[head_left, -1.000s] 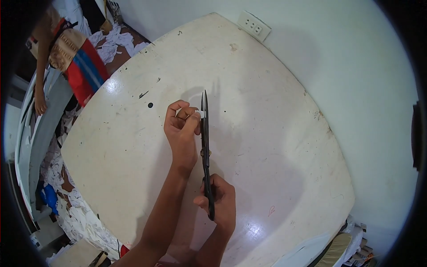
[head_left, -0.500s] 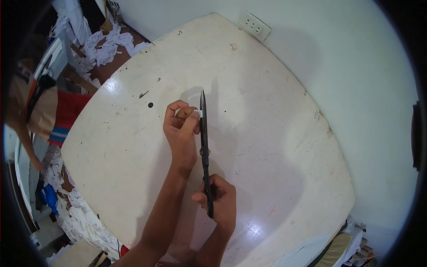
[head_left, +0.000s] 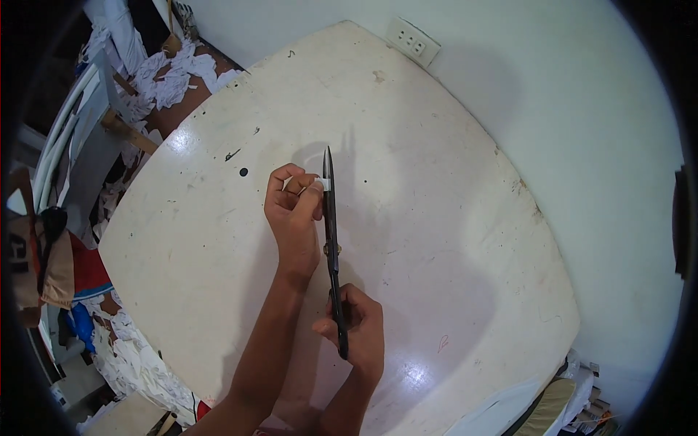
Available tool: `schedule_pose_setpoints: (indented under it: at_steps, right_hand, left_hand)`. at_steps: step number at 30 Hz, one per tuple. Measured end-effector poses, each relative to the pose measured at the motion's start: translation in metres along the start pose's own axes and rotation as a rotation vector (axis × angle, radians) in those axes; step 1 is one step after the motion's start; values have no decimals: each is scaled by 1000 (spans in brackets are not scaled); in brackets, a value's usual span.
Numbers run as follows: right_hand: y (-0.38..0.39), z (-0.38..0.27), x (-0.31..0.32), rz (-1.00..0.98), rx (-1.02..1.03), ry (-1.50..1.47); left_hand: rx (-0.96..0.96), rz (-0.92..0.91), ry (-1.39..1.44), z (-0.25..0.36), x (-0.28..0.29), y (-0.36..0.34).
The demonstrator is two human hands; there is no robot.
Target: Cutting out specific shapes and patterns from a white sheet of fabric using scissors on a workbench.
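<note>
Scissors [head_left: 331,232], long and slim with black handles and bare metal tips, are pointing away from the person above the table [head_left: 436,218], their blades showing nearly edge-on. Right hand [head_left: 361,323] is wrapping its grip around the handles, the thumb lying on their left side. Left hand [head_left: 293,203] is pinching a small, flat white piece [head_left: 326,184] between thumb and fingers, its grip clamped on it right beside the blades; the fingertips are hiding part of the piece, and whether it is paper or cloth is hard to say. The table's smooth, cream surface is showing dark specks, scuffs and glossy reflections. A socket plate [head_left: 414,41] is sitting on the pale wall [head_left: 582,145] at the far edge. Crumpled white scraps [head_left: 174,80] are covering the brown floor to the left, where a person [head_left: 51,269] in beige and red clothing is blocking part of the view beside a blue bundle [head_left: 81,327].
</note>
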State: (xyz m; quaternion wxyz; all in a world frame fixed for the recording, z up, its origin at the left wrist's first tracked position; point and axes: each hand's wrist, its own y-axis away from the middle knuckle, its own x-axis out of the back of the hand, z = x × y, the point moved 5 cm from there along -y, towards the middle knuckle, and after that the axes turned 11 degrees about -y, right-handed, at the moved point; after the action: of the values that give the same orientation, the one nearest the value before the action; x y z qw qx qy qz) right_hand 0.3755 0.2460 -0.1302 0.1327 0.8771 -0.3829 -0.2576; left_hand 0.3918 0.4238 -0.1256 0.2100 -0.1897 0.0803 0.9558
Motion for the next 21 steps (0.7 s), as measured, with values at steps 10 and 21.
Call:
schedule_pose_setpoints:
  at_steps: [10,21]
  right_hand:
    - [1,-1,2,0,21,16]
    - [-1,-3,-2,25,-23,42]
  left_hand:
    - [13,14,30,0,-1,2]
    - [-28,8,10,4,-1,-2]
